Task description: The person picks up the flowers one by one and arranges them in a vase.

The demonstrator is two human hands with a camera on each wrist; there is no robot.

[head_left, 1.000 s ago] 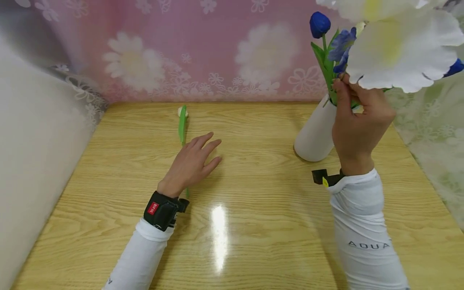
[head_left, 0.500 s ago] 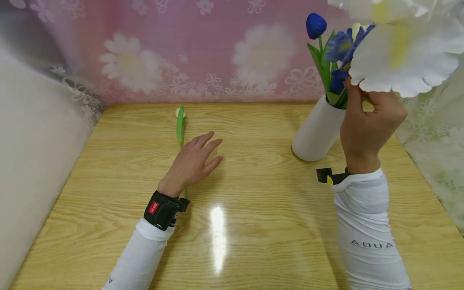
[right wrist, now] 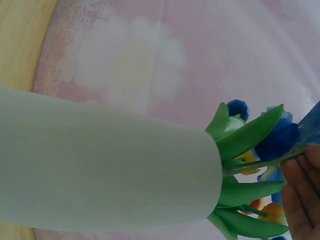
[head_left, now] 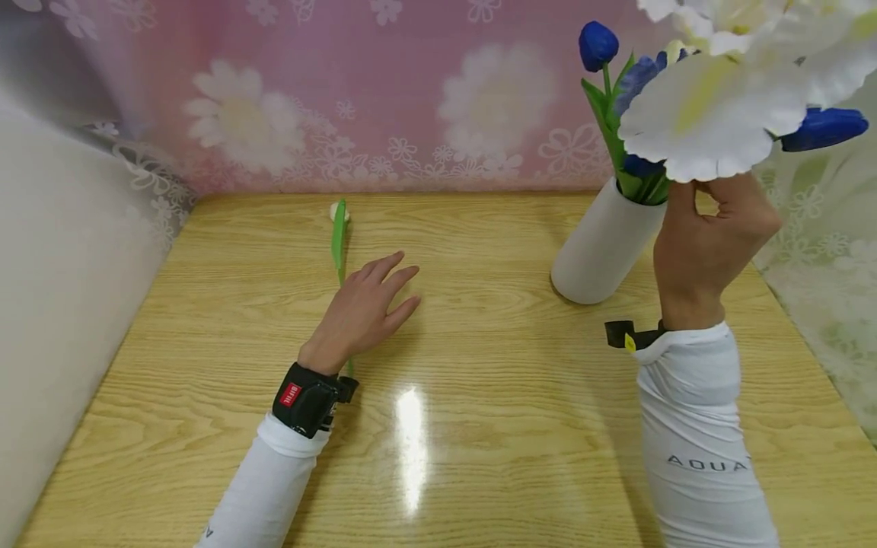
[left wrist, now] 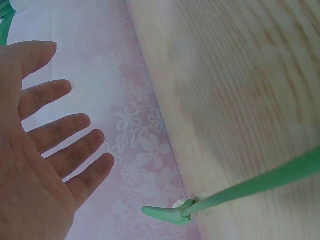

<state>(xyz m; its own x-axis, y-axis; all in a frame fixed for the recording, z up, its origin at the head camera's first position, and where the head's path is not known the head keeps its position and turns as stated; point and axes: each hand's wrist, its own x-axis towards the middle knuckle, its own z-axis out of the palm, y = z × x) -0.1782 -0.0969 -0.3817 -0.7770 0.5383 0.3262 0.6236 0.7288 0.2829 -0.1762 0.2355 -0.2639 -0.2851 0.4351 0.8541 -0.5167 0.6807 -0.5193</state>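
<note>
My right hand (head_left: 712, 236) pinches the thin stem (right wrist: 267, 163) of a blue flower (right wrist: 310, 125) just beyond the mouth of the white vase (head_left: 606, 247). In the right wrist view the stem runs from the fingertips into the vase opening. A big white flower (head_left: 712, 114) covers the fingertips in the head view. My left hand (head_left: 359, 312) is held over the table with fingers spread and nothing in them. Partly beneath it in the head view lies an artificial white tulip (head_left: 339, 211) with a green leaf (head_left: 339, 236).
Blue tulips (head_left: 598, 46) and green leaves (right wrist: 252, 132) stick out of the vase, with yellow and orange blooms (right wrist: 272, 212) among them. Behind the wooden table (head_left: 479, 426) hangs a pink flowered curtain (head_left: 384, 99). A pale patterned cloth (head_left: 822, 281) borders the right side.
My right hand has moved a little right and lower, and the stem end that showed outside the vase rim now goes into its mouth. The left hand stays in place.
</note>
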